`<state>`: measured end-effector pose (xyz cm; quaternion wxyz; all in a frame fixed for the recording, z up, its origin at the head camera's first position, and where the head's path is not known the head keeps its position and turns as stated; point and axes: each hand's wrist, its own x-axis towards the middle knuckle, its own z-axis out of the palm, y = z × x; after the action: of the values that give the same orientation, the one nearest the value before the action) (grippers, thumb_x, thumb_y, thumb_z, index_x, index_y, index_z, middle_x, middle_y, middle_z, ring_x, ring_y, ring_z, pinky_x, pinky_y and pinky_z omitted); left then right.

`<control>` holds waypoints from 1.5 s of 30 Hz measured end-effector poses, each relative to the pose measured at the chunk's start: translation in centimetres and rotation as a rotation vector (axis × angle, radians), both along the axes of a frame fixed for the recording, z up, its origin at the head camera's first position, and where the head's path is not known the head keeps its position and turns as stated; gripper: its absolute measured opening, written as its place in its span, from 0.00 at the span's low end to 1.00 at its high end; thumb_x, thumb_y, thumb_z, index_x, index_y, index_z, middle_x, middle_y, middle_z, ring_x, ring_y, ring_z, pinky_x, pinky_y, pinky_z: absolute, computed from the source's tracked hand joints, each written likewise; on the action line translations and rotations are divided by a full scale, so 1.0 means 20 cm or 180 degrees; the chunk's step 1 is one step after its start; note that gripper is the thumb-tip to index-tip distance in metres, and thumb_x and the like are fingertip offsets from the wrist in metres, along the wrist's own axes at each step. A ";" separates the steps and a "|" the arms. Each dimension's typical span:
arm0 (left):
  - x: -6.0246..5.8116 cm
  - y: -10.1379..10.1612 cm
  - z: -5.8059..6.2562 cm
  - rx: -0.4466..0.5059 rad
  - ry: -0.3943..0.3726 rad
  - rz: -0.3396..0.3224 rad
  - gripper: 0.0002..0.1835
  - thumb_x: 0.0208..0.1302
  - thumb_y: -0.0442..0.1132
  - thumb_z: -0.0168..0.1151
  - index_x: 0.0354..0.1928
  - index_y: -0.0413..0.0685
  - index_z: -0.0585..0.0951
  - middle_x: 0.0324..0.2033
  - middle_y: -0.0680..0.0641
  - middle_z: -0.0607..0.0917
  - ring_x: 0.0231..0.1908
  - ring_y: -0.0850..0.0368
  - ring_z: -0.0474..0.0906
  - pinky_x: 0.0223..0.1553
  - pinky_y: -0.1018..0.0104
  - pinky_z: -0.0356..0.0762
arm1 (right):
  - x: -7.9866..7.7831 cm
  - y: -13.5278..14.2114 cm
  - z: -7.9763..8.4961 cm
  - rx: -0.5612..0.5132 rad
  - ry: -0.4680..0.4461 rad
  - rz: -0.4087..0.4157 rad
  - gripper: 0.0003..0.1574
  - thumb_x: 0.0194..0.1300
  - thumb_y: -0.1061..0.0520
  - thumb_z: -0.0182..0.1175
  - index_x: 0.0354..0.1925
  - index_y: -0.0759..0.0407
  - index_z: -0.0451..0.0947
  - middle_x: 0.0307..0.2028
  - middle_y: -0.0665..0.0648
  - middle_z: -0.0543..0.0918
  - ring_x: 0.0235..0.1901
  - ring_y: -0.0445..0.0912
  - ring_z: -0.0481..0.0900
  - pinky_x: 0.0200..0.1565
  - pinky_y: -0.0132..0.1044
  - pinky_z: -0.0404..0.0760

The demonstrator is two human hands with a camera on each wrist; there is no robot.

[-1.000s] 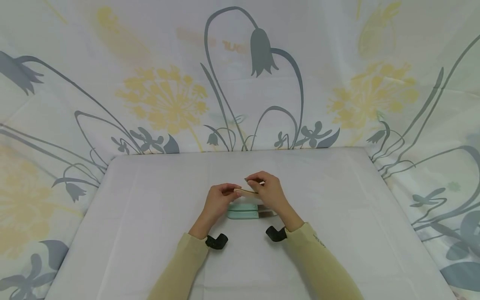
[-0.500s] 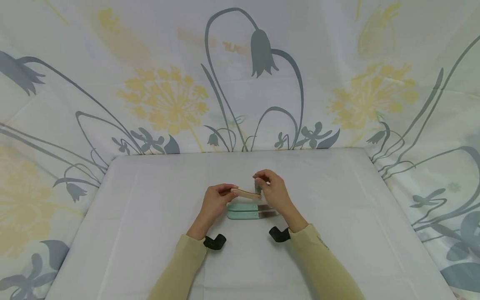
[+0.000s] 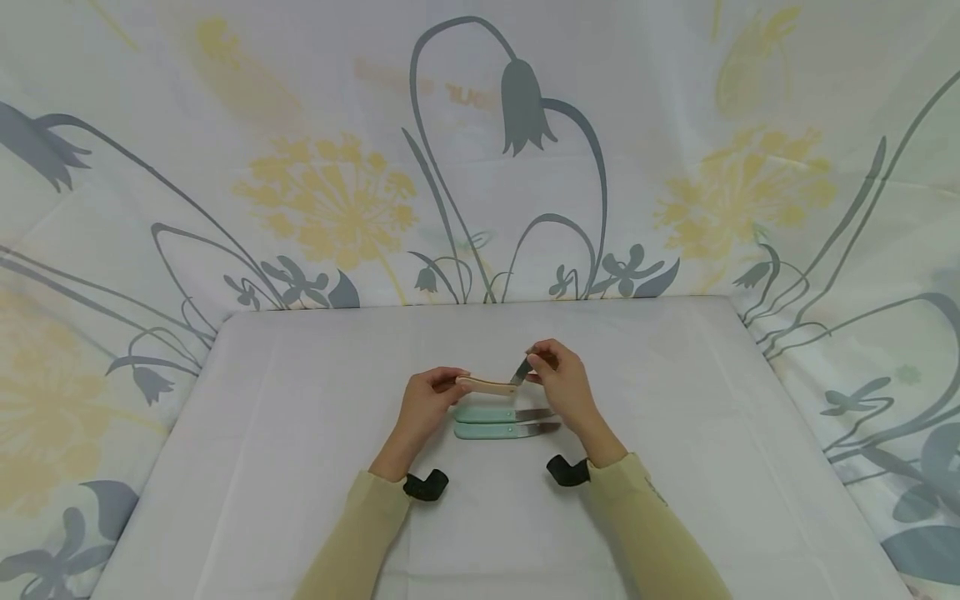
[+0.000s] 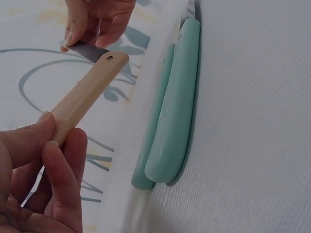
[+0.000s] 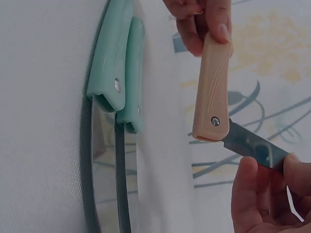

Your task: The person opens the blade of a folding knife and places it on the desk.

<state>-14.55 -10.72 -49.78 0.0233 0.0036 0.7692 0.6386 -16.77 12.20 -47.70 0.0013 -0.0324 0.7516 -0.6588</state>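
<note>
A folding knife with a beige handle [image 3: 487, 386] is held above the table between both hands. My left hand [image 3: 429, 404] pinches the handle's far end between thumb and fingers. With thumb and fingertips, my right hand [image 3: 564, 385] grips the steel blade [image 5: 255, 144] near its tip, which the fingers hide. The blade stands partly unfolded, at an angle to the handle, turning on a metal rivet [image 5: 215, 121]. Just below the hands, two folding knives with mint-green handles lie side by side, blades out to the right: a nearer knife [image 3: 486, 431] and a farther knife [image 3: 486, 414].
A white cloth covers the table [image 3: 300, 375]. Behind and beside it hangs a flower-printed curtain [image 3: 480, 167]. Black wrist mounts [image 3: 426, 485] sit at both sleeve cuffs.
My right hand has moved right, swinging the blade outward from beside the handle to a wide angle. My left hand has shifted slightly left with the handle. The green knives have not moved.
</note>
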 end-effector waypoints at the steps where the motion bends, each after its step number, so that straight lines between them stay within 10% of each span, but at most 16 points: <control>1: 0.00 0.00 0.00 0.0004 -0.0003 0.0007 0.11 0.61 0.34 0.71 0.46 0.40 0.87 0.38 0.45 0.88 0.35 0.58 0.82 0.35 0.69 0.78 | 0.00 0.00 0.00 -0.0068 -0.0046 -0.0012 0.11 0.73 0.67 0.56 0.49 0.75 0.73 0.51 0.74 0.75 0.44 0.51 0.79 0.44 0.37 0.84; 45: 0.02 -0.04 -0.03 -0.0780 -0.0074 -0.0310 0.09 0.61 0.35 0.71 0.43 0.40 0.86 0.35 0.48 0.87 0.39 0.55 0.82 0.46 0.57 0.77 | 0.05 0.04 -0.02 -0.1896 -0.0682 -0.0454 0.04 0.76 0.66 0.51 0.41 0.60 0.70 0.39 0.55 0.74 0.39 0.44 0.79 0.48 0.42 0.82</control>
<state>-14.24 -11.47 -50.48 0.0634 0.0307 0.8401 0.5379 -15.71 12.96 -48.15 0.0247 0.0909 0.5217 -0.8479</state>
